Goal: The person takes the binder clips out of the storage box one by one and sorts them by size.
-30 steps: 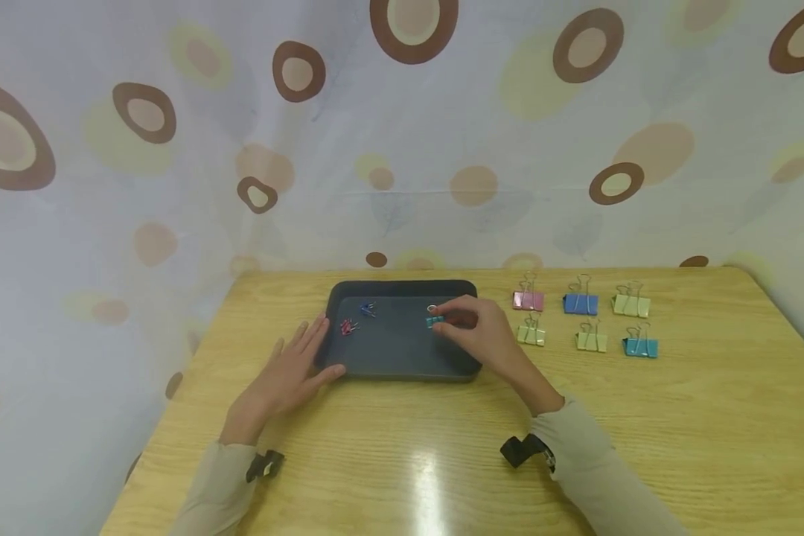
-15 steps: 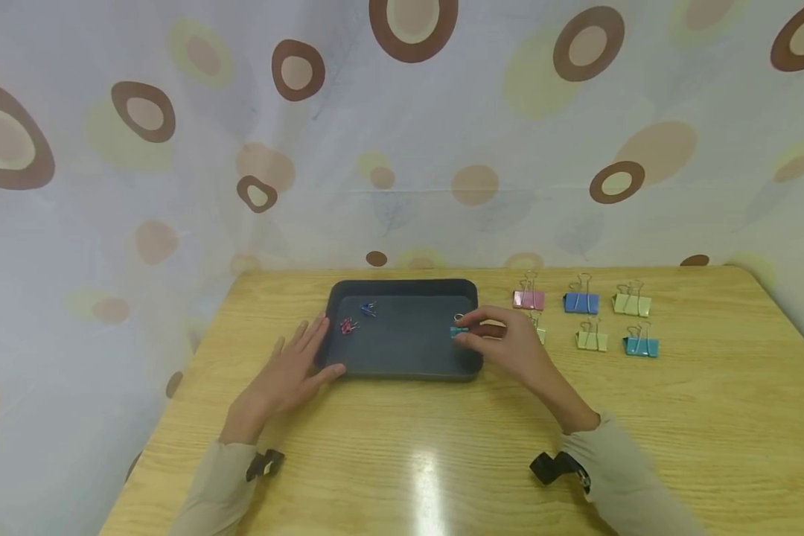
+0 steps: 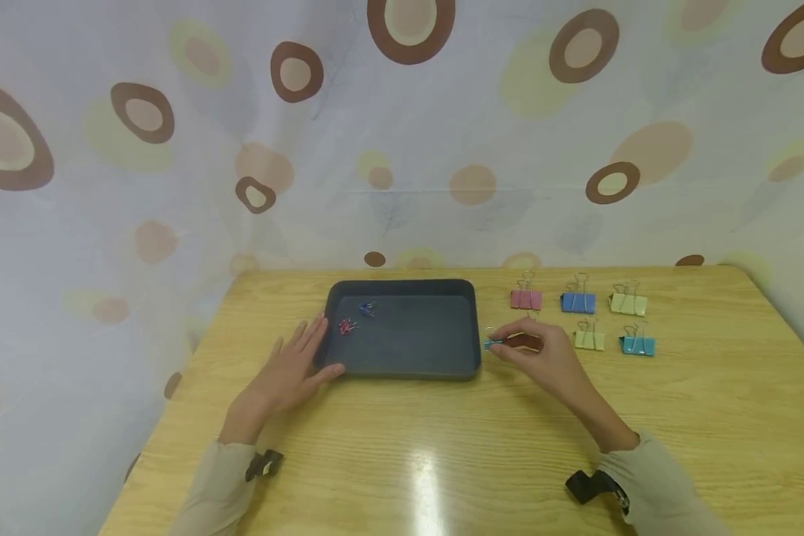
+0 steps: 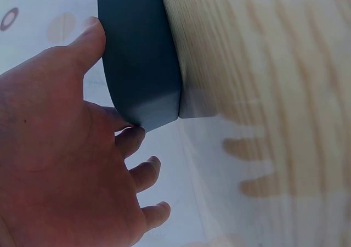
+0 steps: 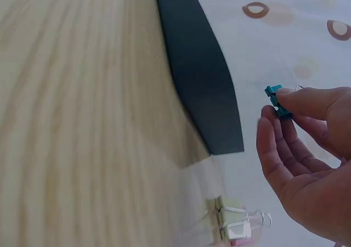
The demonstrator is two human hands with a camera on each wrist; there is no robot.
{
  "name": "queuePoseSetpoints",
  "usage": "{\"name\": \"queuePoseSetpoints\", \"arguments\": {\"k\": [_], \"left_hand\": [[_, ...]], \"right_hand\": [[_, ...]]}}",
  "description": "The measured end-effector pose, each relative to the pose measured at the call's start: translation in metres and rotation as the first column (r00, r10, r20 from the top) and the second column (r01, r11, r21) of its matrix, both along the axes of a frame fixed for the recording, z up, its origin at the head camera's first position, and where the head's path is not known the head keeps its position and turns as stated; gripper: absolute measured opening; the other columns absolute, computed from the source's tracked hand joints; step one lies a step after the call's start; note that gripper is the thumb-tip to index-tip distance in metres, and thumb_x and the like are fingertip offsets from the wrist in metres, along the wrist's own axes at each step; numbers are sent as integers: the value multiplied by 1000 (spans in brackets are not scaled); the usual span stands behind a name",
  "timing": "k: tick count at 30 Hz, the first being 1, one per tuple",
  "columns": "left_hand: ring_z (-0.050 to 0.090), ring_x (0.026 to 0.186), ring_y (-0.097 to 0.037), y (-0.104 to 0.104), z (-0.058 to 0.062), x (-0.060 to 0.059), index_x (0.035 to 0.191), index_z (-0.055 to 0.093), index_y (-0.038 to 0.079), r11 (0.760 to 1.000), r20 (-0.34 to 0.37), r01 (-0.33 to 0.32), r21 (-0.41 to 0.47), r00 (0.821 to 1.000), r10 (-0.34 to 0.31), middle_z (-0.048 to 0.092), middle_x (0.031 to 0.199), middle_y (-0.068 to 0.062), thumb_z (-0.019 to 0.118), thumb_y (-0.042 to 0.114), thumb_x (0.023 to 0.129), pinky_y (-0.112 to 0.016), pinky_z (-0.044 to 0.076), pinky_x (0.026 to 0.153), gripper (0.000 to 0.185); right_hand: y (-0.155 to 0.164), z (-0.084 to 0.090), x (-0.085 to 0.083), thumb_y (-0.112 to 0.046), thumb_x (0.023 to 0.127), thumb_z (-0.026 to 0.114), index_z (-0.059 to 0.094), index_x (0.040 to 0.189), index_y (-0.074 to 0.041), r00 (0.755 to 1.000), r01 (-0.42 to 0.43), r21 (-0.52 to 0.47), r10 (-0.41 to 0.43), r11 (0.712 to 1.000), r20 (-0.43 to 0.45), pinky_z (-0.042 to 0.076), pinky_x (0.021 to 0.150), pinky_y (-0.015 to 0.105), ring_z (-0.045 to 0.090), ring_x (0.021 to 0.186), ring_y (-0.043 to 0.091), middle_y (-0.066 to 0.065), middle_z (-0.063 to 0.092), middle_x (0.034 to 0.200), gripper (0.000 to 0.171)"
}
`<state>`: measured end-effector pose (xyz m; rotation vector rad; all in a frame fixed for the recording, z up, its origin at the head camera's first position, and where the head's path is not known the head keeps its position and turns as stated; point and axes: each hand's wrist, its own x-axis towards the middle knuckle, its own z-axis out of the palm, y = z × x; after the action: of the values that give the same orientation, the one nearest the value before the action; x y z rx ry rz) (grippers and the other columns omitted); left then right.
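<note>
Between thumb and fingertips my right hand pinches a small teal binder clip, just off the right side of the dark tray. My left hand lies with fingers spread against the tray's left wall; the left wrist view has the thumb and fingertips at the tray's outer corner. Inside the tray, toward its left, are small red binder clips and small blue binder clips.
Larger binder clips stand in two rows on the right of the wooden table: pink, blue and pale yellow behind, pale yellow and teal in front. Another front-row yellow clip is mostly behind my right hand in the head view.
My right hand has carried the small teal clip from over the tray's right part to the right, past its edge. The left hand and the tray have stayed in place.
</note>
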<state>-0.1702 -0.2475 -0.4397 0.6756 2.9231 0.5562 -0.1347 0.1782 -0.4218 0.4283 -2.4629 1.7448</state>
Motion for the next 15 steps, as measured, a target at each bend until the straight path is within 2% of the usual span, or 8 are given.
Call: {"name": "queuePoseSetpoints", "arguments": {"k": [7,10,15], "left_hand": [[16,153,-48,4,6,4,163,18,1,1000,-15,3,11,1000,-3,15,170,-16,52,58,103,-74,12,117,90],[16,153,-48,5,7,5,163,18,1,1000,-12,1,8,1000,-1,15,170,-16,53,57,103,-74,12,117,89],[13,154,-46,5,7,5,164,16,1,1000,3,-2,0,1000,2,13,171,-15,54,55,103,-72,9,118,89]], "right_hand": [[17,-11,5,-10,93,78,76,102,-6,997,67,123,-63,990,-35,59,71,24,73,85,17,9,75,101,10],[25,-14,6,-12,93,78,76,101,-6,996,89,172,-89,981,-8,58,69,25,72,84,16,9,75,100,11],[39,-19,7,-14,94,77,76,104,-4,992,97,233,-114,968,60,58,72,24,72,86,17,10,76,100,14]]}}
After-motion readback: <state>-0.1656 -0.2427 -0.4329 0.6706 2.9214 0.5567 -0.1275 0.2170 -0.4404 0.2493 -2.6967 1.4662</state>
